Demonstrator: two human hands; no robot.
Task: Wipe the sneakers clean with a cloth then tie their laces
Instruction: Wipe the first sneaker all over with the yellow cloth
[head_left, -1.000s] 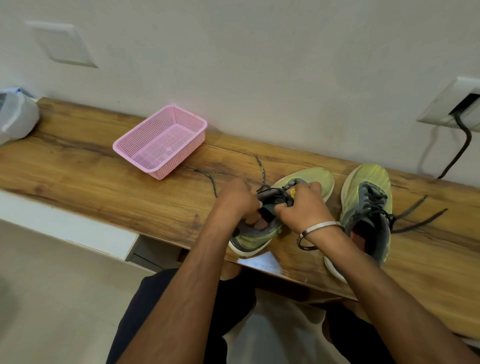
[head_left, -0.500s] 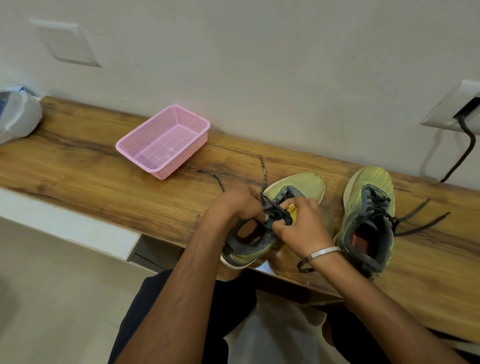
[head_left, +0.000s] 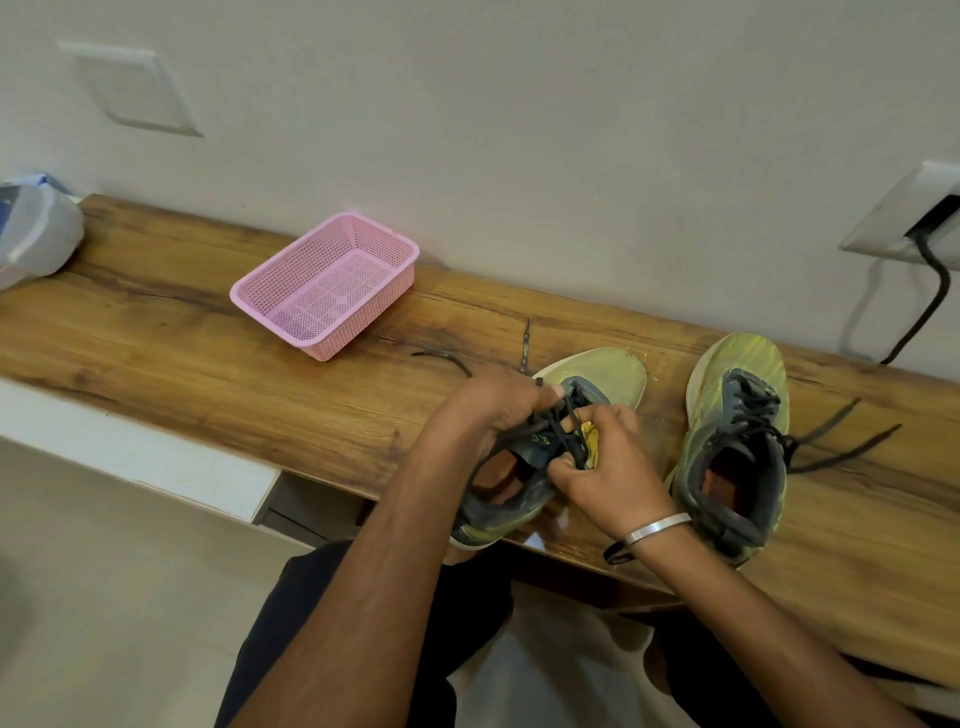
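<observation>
Step in hand: we judge the lacing of the near sneaker, which lies at 6 o'clock on the wooden surface, its heel over the front edge.
Left hand: fingers curled, pinching a dark lace above the tongue.
Right hand: fingers curled on the other strand, with a yellow cloth tucked against the palm (only a scrap of it shows).
Second sneaker: at 3 o'clock from the hands, upright, its laces trailing loose toward the wall, untied.
Loose ends: two lace tips lie on the surface at 12 o'clock from the left hand.
Pink basket: at 10 o'clock, well apart, nothing visible inside.
Risk one: the cloth bunched in the right hand could catch in the knot, or crowd the fingers so a strand slips.
Risk two: the overhanging heel means a hard tug might tip the near sneaker off the edge.
Risk three: whether the wiping is finished we cannot tell; the uppers look smudged.
</observation>
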